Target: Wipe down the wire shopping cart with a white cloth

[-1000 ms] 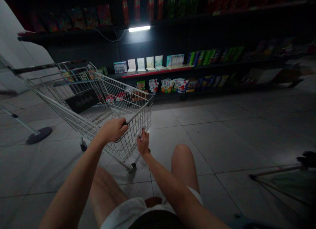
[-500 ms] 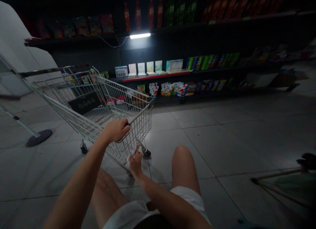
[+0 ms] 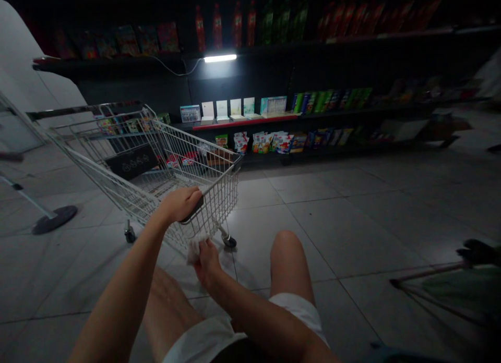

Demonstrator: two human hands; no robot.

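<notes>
A wire shopping cart stands in front of me, its near end close to my knees. My left hand is closed over the dark corner piece on the cart's upper rim. Lower down, my right hand grips a crumpled white cloth at the bottom of the cart's wire end. Whether the cloth touches the wires I cannot tell. A black caster wheel is just to the right of that hand. Inside the basket, the wire floor shows.
Behind the cart runs a dark shelf with red bottles, snack bags and a lit tube lamp. A round stand base is on the tiled floor at left. A folding stool is at right.
My right hand has moved left and slightly down along the cart's lower end with the cloth, which shows more now. My left hand keeps its hold on the rim. The view has shifted slightly.
</notes>
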